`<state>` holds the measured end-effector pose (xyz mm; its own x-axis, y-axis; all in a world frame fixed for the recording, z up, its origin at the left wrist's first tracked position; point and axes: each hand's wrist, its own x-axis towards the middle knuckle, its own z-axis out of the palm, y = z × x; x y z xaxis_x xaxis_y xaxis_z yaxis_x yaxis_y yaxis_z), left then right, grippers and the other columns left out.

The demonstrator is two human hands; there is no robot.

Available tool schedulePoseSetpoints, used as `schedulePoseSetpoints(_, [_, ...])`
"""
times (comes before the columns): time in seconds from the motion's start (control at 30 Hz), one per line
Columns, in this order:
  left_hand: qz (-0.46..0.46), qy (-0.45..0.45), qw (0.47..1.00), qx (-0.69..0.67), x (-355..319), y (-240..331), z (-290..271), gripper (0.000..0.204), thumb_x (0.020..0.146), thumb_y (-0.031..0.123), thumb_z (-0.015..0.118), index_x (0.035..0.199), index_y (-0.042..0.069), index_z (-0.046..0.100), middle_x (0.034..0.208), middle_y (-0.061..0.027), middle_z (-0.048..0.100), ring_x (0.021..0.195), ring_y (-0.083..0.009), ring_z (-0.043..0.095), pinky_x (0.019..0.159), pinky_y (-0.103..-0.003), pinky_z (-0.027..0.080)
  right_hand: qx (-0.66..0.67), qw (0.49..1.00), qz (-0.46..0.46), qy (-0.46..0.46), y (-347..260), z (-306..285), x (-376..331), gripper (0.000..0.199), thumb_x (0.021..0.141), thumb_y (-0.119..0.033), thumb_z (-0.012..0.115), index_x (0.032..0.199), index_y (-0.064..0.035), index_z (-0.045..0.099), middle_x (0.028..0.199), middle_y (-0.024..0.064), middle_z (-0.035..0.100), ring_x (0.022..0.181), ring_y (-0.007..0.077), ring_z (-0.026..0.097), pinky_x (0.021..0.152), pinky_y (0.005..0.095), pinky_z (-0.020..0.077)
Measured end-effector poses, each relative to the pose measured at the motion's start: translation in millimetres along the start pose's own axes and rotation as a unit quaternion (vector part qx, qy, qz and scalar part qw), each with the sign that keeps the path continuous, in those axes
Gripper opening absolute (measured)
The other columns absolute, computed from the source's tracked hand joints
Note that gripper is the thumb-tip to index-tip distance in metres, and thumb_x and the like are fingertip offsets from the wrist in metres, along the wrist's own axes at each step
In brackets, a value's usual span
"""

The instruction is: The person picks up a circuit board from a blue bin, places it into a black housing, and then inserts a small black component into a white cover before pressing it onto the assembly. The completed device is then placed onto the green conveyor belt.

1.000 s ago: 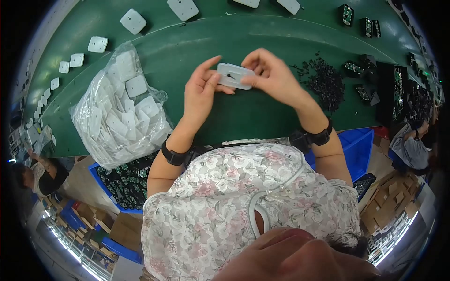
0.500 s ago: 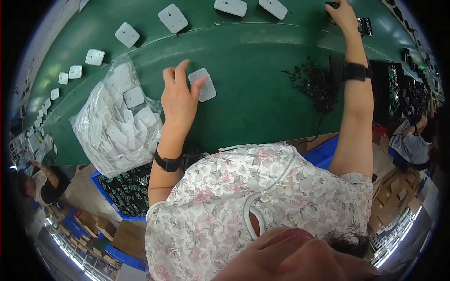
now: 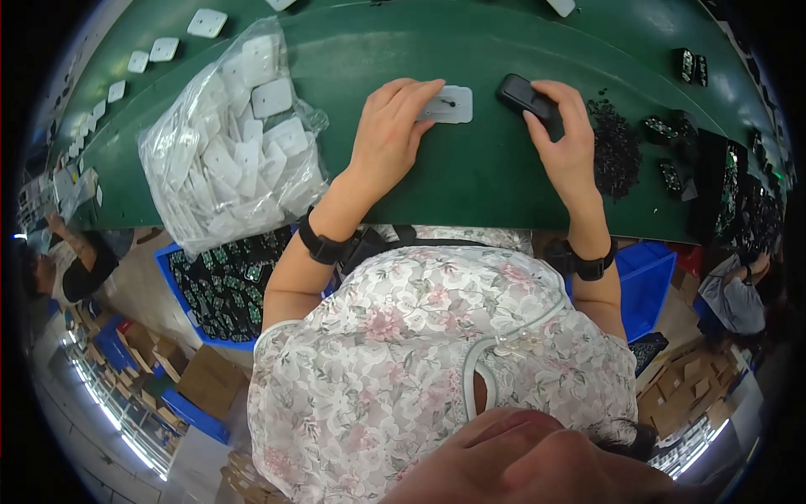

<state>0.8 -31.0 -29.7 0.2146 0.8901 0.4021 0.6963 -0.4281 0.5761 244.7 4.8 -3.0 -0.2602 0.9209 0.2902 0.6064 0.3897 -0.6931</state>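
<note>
My left hand has its thumb and fingers closed on the left end of a white rounded plate. A small dark piece lies on the plate's upper face. To the right, my right hand grips a black rounded housing between thumb and fingers, just above the green table, a short gap away from the plate. Beside my left forearm stands a clear plastic bag full of white plates. A heap of small black parts lies next to my right hand.
More white plates run in a curved row along the far left. Black housings with circuit boards lie at the right, near a dark tray. Blue bins stand below the table edge. Other people sit at both sides.
My right hand has come back from the far right with the black housing. My left hand has closed on the white plate, which now lies sideways with a dark piece on it.
</note>
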Motion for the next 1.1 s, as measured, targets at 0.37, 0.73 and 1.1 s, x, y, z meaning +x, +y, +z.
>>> schedulePoseSetpoints(0.37, [-0.061,0.064,0.988,-0.123,-10,-3,-7,0.051,0.079,-0.012,0.056,0.127,0.006,0.054,0.124,-0.0125,0.057,0.113,-0.0298,0.055,0.094,-0.035,0.046,0.049,0.992,-0.106,-0.053,-33,18,14,0.034,0.077,-0.001,0.069,0.11,-0.0035,0.063,0.113,0.0121,0.064,0.104,0.0292,0.06,0.09,0.0344,0.0472])
schedulePoseSetpoints(0.73, [-0.027,0.003,0.998,-0.052,-16,-2,-14,0.052,0.074,-0.012,0.046,0.122,0.006,0.058,0.127,-0.0097,0.057,0.118,-0.0282,0.054,0.098,-0.036,0.046,-0.003,0.975,-0.173,-0.14,-40,39,24,0.036,0.075,-0.001,0.069,0.11,-0.0044,0.064,0.113,0.0103,0.063,0.102,0.0277,0.06,0.087,0.035,0.0493])
schedulePoseSetpoints(1.1, [0.019,-0.065,0.995,0.078,-17,3,-25,0.047,0.077,0.0,0.052,0.123,0.005,0.057,0.131,-0.0073,0.055,0.119,-0.0251,0.054,0.097,-0.036,0.046,-0.134,0.953,-0.246,-0.117,-41,43,16,0.039,0.073,0.001,0.066,0.112,-0.0055,0.064,0.114,0.009,0.062,0.099,0.0273,0.061,0.078,0.0325,0.0531])
